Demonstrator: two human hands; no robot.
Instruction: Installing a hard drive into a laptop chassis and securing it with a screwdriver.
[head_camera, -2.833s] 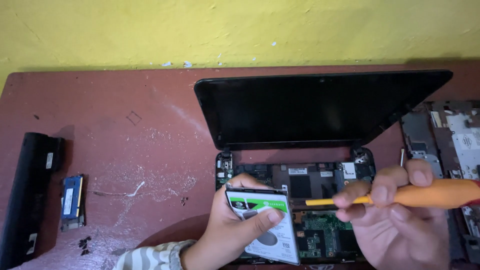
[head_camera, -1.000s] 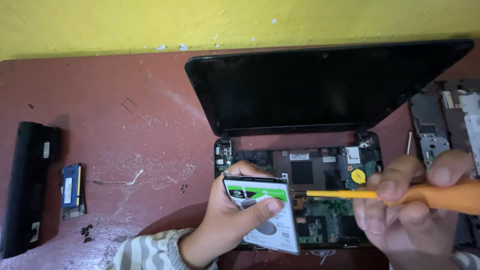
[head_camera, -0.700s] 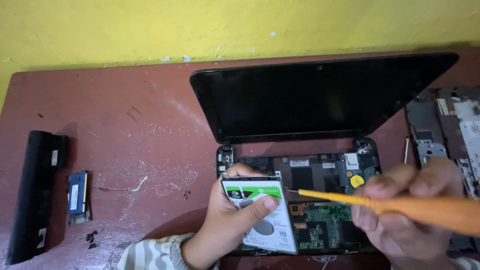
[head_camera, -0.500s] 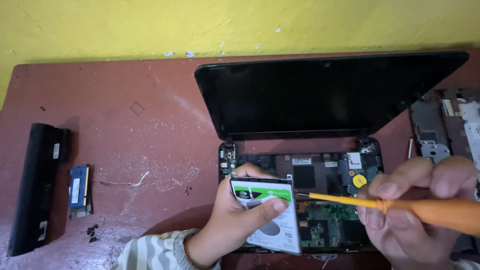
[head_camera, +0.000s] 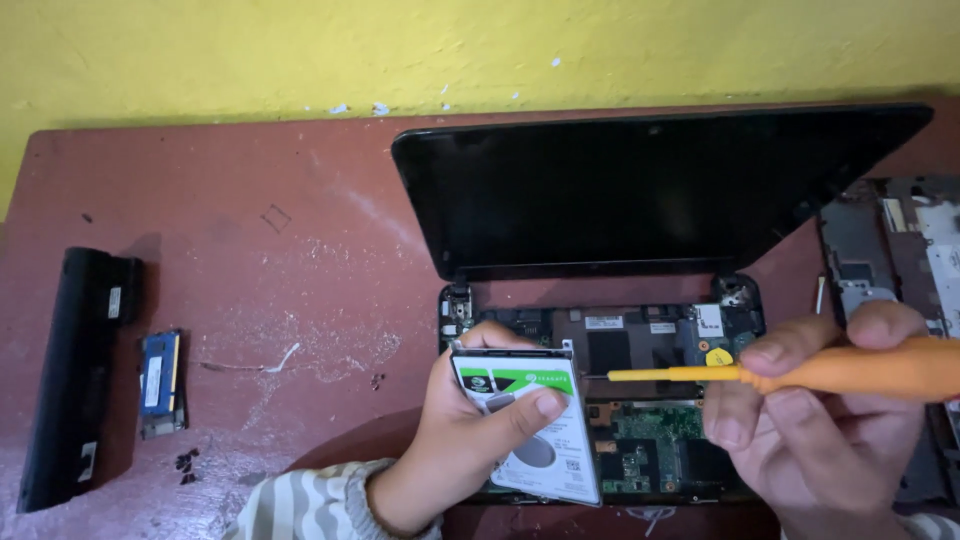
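My left hand (head_camera: 462, 430) grips a silver hard drive (head_camera: 535, 430) with a white and green label, tilted up over the left part of an opened laptop base (head_camera: 640, 335). In my right hand (head_camera: 815, 430) is an orange screwdriver (head_camera: 800, 372), held level, with its thin tip at the drive's right edge. The laptop's bare circuit board (head_camera: 650, 445) shows green and dark between both hands. Its black screen (head_camera: 640, 190) lies open and tipped back behind the base.
A long black laptop battery (head_camera: 75, 375) lies at the table's left edge, with a small blue memory module (head_camera: 160, 382) beside it. A removed grey laptop cover panel (head_camera: 890, 250) lies at the right. The table (head_camera: 250, 220) is worn reddish brown, against a yellow wall.
The view has shifted a little. My left hand keeps holding the hard drive; the screwdriver tip stays at the drive's right edge, with the shaft now more level.
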